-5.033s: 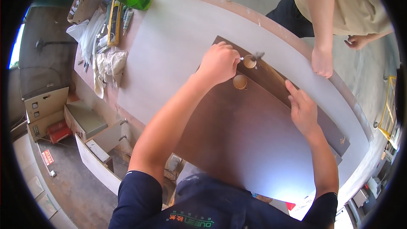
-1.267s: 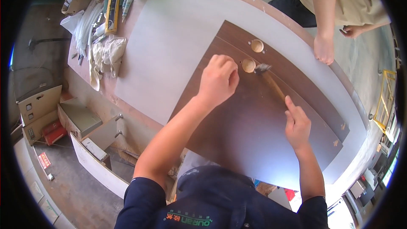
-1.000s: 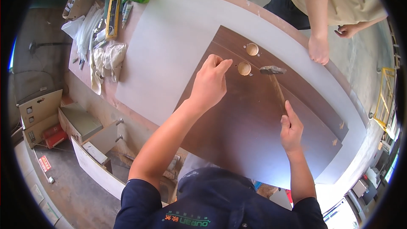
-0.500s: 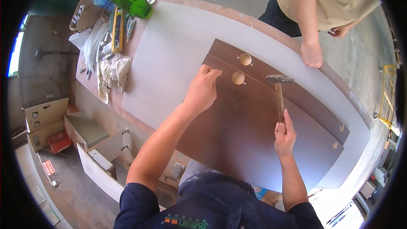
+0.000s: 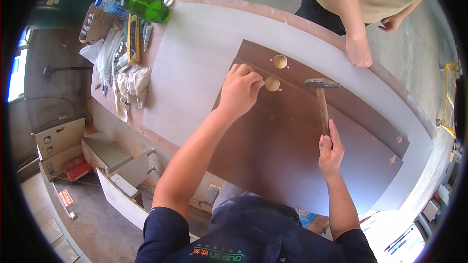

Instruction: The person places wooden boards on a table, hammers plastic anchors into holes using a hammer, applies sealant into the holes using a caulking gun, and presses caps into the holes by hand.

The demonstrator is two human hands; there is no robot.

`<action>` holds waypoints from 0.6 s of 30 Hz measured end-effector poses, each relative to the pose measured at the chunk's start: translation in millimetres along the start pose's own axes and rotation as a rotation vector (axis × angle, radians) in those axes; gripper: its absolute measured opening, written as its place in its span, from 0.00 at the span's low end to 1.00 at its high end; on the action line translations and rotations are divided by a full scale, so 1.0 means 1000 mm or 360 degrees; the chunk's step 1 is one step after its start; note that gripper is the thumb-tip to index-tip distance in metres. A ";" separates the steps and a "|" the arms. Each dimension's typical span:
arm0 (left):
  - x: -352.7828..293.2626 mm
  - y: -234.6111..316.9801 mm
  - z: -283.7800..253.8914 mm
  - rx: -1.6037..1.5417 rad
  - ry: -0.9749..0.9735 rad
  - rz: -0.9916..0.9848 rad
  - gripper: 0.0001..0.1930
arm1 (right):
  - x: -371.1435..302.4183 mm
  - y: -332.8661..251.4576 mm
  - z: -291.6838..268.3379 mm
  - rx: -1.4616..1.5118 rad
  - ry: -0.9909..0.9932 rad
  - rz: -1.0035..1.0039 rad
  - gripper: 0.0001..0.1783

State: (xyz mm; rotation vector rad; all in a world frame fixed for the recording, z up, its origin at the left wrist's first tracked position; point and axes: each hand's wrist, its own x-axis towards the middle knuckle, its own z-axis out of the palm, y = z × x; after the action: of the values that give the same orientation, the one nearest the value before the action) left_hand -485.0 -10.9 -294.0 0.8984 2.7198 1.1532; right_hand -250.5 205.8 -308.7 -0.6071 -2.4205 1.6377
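My right hand (image 5: 331,152) grips the wooden handle of a hammer (image 5: 322,98), its dark metal head raised over the boards. With thumb and fingertips pinched, my left hand (image 5: 240,88) is at the near left side of a round hole (image 5: 272,84) in the nearer dark brown board (image 5: 292,136). Whatever sits in that pinch is too small to make out. A second brown board (image 5: 336,98) lies partly covered beyond it, with its own round hole (image 5: 280,62). Small marks flank both holes.
A white sheet (image 5: 190,53) covers the table beneath the boards. At the far left are a green bottle (image 5: 146,6), a yellow level-like tool (image 5: 133,39) and white gloves (image 5: 132,86). Another person's hand (image 5: 360,52) rests at the table's far edge.
My left hand has moved right to the nearer hole's edge, fingers pinched. The hammer stays raised in my right hand. The whole view has shifted slightly.
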 end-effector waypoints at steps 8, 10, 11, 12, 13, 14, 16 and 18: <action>0.000 -0.001 0.017 0.0419 0.0023 0.0167 0.02 | -0.001 -0.003 0.001 0.0029 0.0068 0.0036 0.23; -0.002 -0.002 0.016 0.0444 -0.0015 0.0139 0.02 | -0.002 -0.002 0.001 0.0032 0.0072 0.0045 0.23; -0.003 -0.002 0.015 0.0471 -0.0048 0.0112 0.02 | -0.002 -0.001 0.001 0.0035 0.0075 0.0048 0.23; -0.002 -0.003 0.014 0.0472 -0.0054 0.0110 0.02 | -0.002 -0.001 0.002 0.0038 0.0074 0.0053 0.23; -0.001 -0.003 0.012 0.0501 -0.0089 0.0168 0.02 | -0.001 -0.002 0.002 0.0042 0.0072 0.0041 0.23; 0.001 -0.003 0.009 0.0530 -0.0125 0.0227 0.02 | -0.001 -0.003 0.002 0.0046 0.0070 0.0028 0.23; 0.004 -0.007 0.003 0.0547 -0.0219 0.0290 0.02 | -0.001 -0.003 0.001 0.0034 0.0061 0.0013 0.23; 0.011 -0.002 -0.003 0.0562 -0.0314 0.0350 0.02 | -0.001 -0.002 0.000 0.0020 0.0050 0.0000 0.23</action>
State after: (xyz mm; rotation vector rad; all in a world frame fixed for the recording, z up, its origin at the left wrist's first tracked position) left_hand -496.4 -7.8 -291.7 1.3032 2.7544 0.5704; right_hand -250.0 204.4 -307.2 -0.6260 -2.3863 1.6293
